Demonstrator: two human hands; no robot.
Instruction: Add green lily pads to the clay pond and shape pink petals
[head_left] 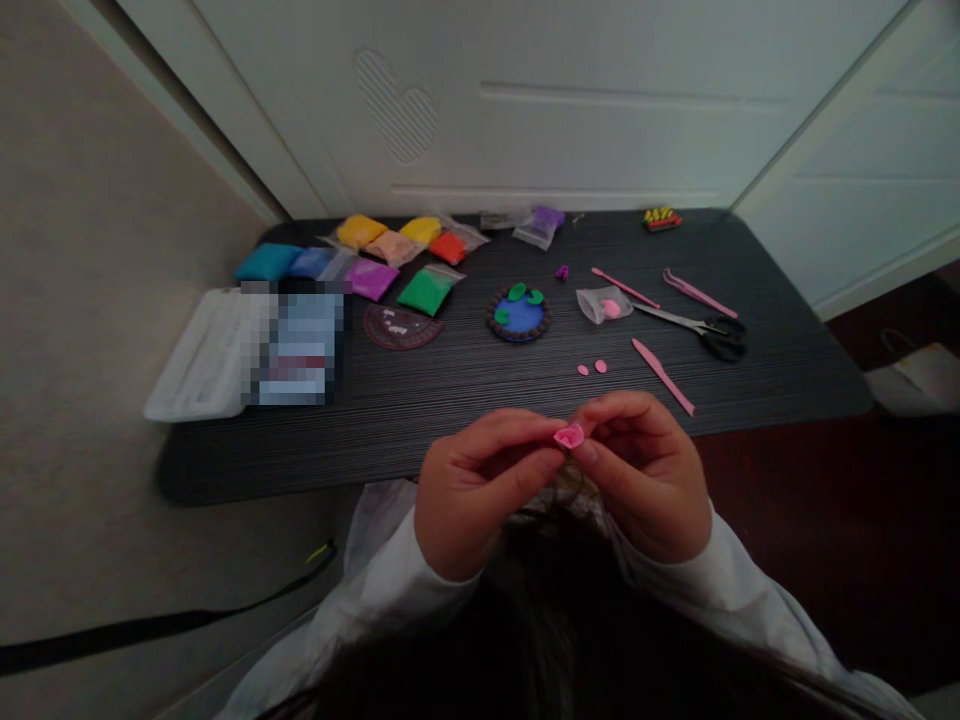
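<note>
A small pink clay flower (569, 436) with folded petals is pinched between my two hands, just off the table's front edge. My left hand (480, 492) grips its left side with thumb and fingertips. On its right side, the thumb and curled fingers of my right hand (651, 478) press against it. Two small flat pink clay discs (601, 367) lie on the table just beyond my fingers. Farther back sits a round clay pond (525, 318), blue inside a bumpy brown rim, with green leaf shapes (517, 291) on it.
On the dark table (480, 385) lie a pink clay knife (663, 376), scissors (701, 325), pink tweezers (701, 293), a pink stick tool (626, 287) and a bag with pink clay (604, 304). Several coloured clay bags (429, 290), a protractor (403, 328) and a white tray (196, 370) are left.
</note>
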